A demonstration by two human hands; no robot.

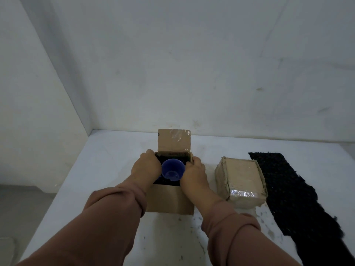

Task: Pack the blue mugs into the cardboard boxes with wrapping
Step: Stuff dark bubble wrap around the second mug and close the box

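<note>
Head view: blue mug [171,170] sits in open box [169,198], both hands' fingers [151,153] curled around it.

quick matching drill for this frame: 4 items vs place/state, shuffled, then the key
Items:
1. mug
2. open box
3. taped box
4. black wrap

Places/states:
A. lies flat at the table's right edge
B. sits inside a box, mouth up, between both hands
C. closed, between the open box and the black wrap
D. rear flap standing up, dark lining inside

Pairs: 1-B, 2-D, 3-C, 4-A
</note>
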